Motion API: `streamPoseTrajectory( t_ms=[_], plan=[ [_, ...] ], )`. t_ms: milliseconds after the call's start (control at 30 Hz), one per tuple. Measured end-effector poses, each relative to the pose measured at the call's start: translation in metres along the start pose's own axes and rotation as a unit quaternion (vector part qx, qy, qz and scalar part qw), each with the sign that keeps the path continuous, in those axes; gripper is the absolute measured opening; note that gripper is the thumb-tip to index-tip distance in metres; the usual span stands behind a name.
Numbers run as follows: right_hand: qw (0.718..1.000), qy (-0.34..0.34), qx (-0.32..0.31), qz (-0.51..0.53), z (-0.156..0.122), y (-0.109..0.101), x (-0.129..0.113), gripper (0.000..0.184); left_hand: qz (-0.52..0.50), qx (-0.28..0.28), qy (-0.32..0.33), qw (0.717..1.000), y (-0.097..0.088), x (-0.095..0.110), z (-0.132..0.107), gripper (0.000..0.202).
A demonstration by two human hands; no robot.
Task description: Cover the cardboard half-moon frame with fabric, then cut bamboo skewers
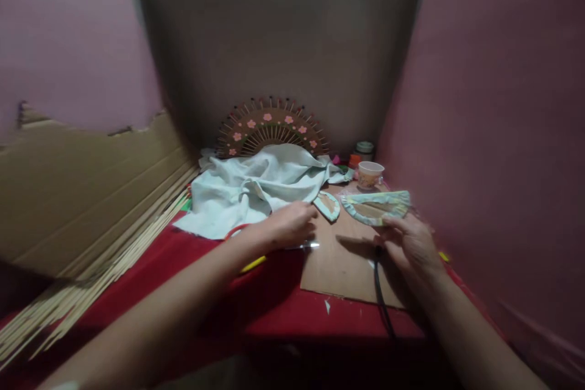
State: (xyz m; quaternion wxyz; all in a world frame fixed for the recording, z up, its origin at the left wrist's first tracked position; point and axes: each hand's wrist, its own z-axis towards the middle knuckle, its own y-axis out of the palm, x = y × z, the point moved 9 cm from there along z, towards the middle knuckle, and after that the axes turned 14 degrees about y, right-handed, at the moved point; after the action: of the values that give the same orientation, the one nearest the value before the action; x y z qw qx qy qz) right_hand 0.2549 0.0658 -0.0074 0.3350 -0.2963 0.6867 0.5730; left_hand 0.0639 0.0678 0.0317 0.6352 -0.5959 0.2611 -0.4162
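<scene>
My right fingers (395, 223) pinch the big half-round piece (372, 209) over the cardboard (336, 271); whether my left fingers (307, 212), curled by the small piece (333, 212), hold anything I can't tell; I'd call this handling, the next move wanting a gentle grip

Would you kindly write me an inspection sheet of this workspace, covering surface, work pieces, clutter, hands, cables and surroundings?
Surface: red cloth, with a cardboard sheet on it.
Work pieces: half-round piece with fabric edging; smaller piece, likewise edged; crumpled pale cloth.
Clutter: likely scissors, partly hidden; cup; thin sticks; flowered fan.
Hands: right hand grips the half-round piece; left hand is near the smaller piece, grip unclear.
Cables: black cord below the right hand, connections unclear.
Surroundings: pink side walls, grey back panel, cardboard at left.
</scene>
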Motion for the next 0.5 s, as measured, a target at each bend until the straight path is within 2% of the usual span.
streamPoseTrajectory(
  t_ms=[67, 133, 200, 333, 433, 500],
  plan=[
    [0.999, 0.021, -0.022, -0.019, -0.002, 0.009, 0.006, 0.032, -0.01, -0.02, -0.022, 1.0, -0.014, -0.018, -0.043, 0.022],
    [0.998, 0.04, -0.038, -0.027, -0.005, 0.018, 0.012, 0.036, -0.038, -0.054, -0.027, 0.997, -0.011, -0.026, -0.077, 0.025],
    [0.996, 0.06, -0.055, -0.037, -0.008, 0.028, 0.021, 0.035, -0.013, -0.042, -0.032, 0.999, -0.006, -0.029, -0.097, 0.02],
    [0.993, 0.082, -0.062, -0.063, -0.01, 0.04, 0.038, 0.028, 0.02, 0.025, -0.021, 0.999, 0.008, -0.029, -0.106, 0.022],
    [0.992, 0.089, -0.058, -0.066, -0.011, 0.044, 0.044, 0.024, -0.073, 0.041, -0.061, 0.995, 0.011, -0.043, -0.111, 0.033],
    [0.992, 0.1, -0.056, -0.053, -0.012, 0.045, 0.044, 0.025, -0.171, 0.038, -0.097, 0.98, 0.009, -0.054, -0.119, 0.039]
  ],
)
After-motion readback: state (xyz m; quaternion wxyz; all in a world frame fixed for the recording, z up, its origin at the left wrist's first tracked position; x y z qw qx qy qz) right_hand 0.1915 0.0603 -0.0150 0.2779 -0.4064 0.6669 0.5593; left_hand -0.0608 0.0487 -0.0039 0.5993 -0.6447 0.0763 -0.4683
